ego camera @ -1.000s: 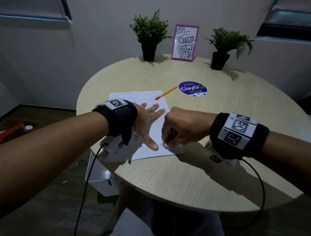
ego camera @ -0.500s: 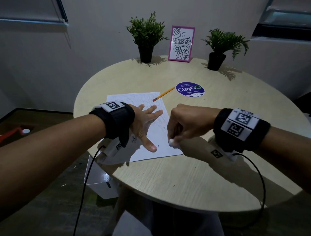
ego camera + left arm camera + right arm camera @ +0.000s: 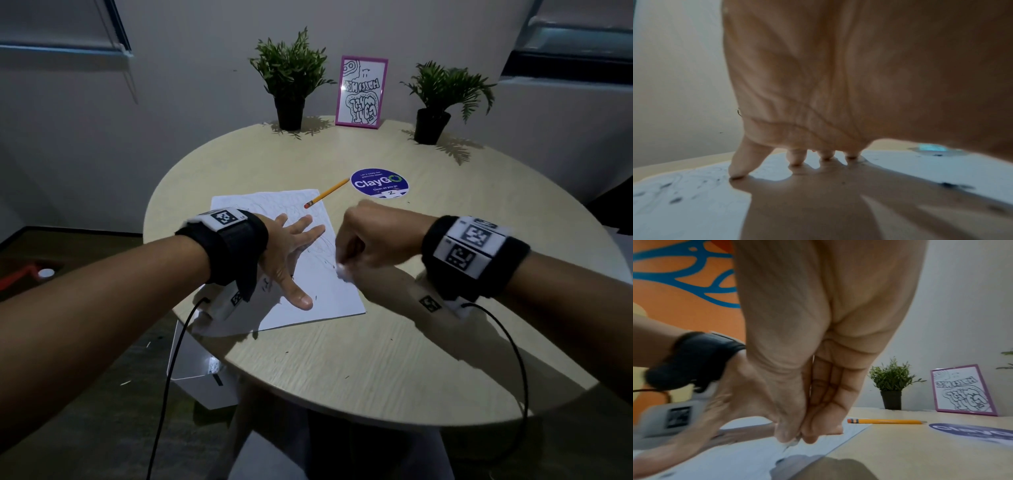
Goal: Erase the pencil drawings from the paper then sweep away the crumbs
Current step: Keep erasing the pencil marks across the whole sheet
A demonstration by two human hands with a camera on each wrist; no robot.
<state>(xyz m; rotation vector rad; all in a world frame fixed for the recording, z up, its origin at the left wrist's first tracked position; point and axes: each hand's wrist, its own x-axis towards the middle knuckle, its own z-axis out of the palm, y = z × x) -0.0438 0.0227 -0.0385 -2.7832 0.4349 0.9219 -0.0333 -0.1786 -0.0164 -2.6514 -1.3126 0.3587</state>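
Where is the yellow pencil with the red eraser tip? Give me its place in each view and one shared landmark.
Head: the yellow pencil lies just above centre, its eraser end over the top right corner of the white paper sheet.
Left wrist: not in view.
Right wrist: right of centre, flat on the table beyond the paper's corner.
Shared landmark: the round purple ClayGo sticker beside the pencil's tip.

paper (image 3: 318, 291): on the table (image 3: 376, 370), left of centre
left hand (image 3: 291, 253): flat on the paper
right hand (image 3: 373, 240): at the paper's right edge
pencil (image 3: 323, 198): behind the paper
plants (image 3: 291, 75): at the table's back edge
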